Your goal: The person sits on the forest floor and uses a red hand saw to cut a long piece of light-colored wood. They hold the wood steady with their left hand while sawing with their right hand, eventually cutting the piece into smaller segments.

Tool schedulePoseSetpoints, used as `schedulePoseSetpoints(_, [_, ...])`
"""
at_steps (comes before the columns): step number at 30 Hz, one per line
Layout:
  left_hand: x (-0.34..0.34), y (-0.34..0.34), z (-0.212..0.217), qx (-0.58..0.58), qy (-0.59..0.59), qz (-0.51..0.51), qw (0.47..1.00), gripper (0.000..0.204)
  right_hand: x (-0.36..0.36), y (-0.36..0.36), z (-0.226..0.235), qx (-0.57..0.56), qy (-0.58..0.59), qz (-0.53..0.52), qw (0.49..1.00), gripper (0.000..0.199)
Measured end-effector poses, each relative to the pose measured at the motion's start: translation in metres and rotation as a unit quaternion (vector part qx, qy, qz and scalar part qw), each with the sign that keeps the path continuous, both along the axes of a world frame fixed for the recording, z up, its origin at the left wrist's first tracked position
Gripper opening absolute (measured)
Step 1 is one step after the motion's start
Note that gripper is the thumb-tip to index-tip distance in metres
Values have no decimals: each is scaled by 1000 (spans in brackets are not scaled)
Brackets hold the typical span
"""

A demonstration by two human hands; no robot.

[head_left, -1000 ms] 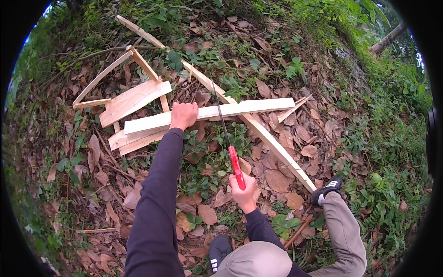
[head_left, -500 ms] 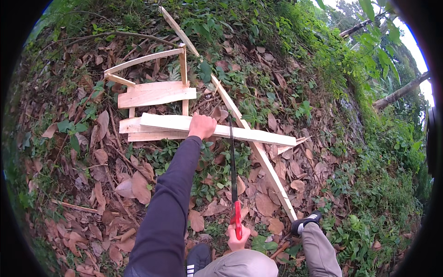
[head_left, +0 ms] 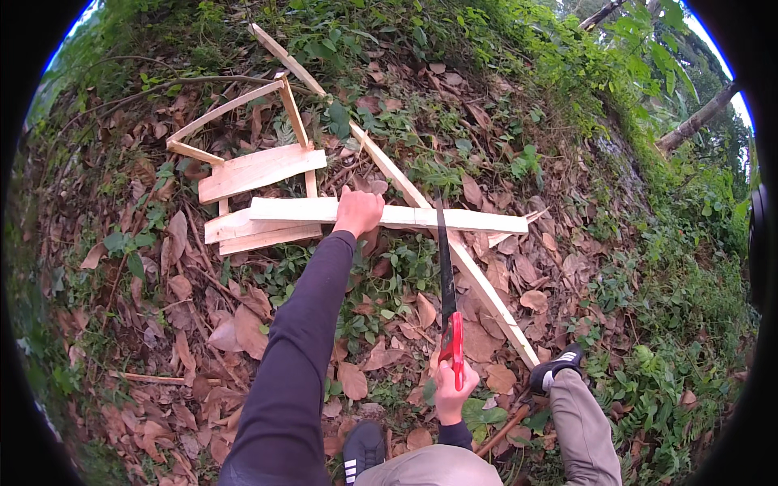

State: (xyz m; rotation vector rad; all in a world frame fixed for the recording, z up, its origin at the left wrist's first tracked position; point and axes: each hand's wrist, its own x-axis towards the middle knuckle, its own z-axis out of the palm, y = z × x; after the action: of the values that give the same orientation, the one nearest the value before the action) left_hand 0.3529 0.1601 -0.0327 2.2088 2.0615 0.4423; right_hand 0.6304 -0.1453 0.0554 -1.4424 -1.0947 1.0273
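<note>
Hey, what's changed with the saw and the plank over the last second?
The right hand has drawn the red-handled saw back toward the body, so the blade now reaches the plank only near its tip. The view has also shifted, so the wood sits a little differently in frame. The left hand stays pressed on the plank, which still lies across the long slat among the dry leaves.

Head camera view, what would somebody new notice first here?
Probably the saw with its red handle, low in the middle, gripped by the right hand, its dark blade reaching up to a pale wooden plank. The left hand presses on that plank at centre. Behind it, more pale boards lie on the leaf-strewn slope at upper left.
</note>
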Motion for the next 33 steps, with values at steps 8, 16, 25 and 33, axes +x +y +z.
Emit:
schedulePoseSetpoints(8, [-7, -2, -8, -50, -1, 36, 998, 53, -12, 41, -17, 14, -14, 30, 999, 17])
schedulePoseSetpoints(16, [-2, 2, -4, -64, 8, 30, 997, 52, -41, 84, -53, 45, -62, 55, 996, 14])
schedulePoseSetpoints(25, [4, -2, -13, -75, 18, 3, 997, 52, -39, 65, -51, -28, 10, 11, 999, 13])
schedulePoseSetpoints(33, [-14, 7, -33, -44, 20, -4, 999, 47, -54, 80, -49, -16, -45, 7, 999, 14])
